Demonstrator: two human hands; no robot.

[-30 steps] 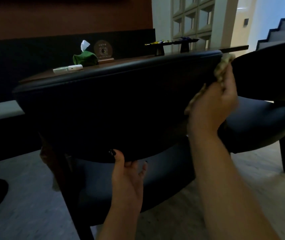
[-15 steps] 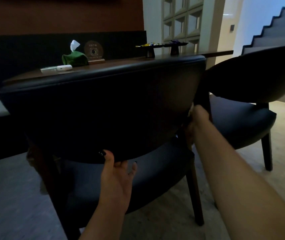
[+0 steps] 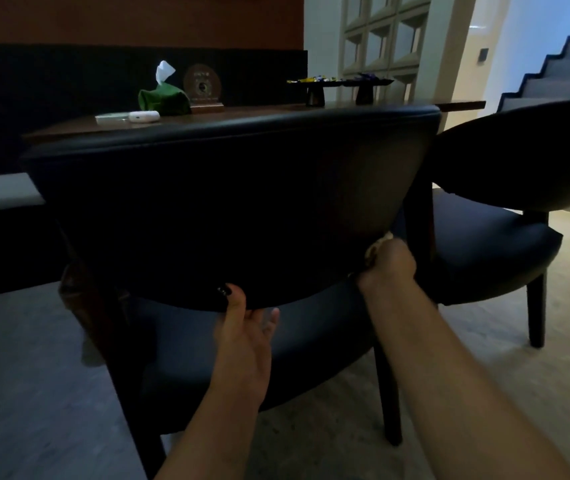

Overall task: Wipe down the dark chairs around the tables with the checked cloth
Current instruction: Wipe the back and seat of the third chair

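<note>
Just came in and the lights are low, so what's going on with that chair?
A person is wiping a dark chair at the table. The right hand grips a cloth, mostly hidden, at the lower right edge of the backrest. The left hand holds the backrest's bottom edge from below. A second chair stands to the right.

A dark wooden table (image 3: 259, 114) stands on the far side of the scene. At its far left lie a flat pale case (image 3: 112, 117) and, just right of it, a small white case (image 3: 143, 116). Behind them sits a green tissue pouch (image 3: 162, 100) with a white tissue sticking up, and beside it on the right a round plaque (image 3: 202, 87) on a base. Farther right, a low black tray (image 3: 340, 83) on two feet holds wrapped sweets.

The pale floor (image 3: 34, 393) carries two dark chairs: a near one (image 3: 235, 202) and another (image 3: 505, 216) to its right.
</note>
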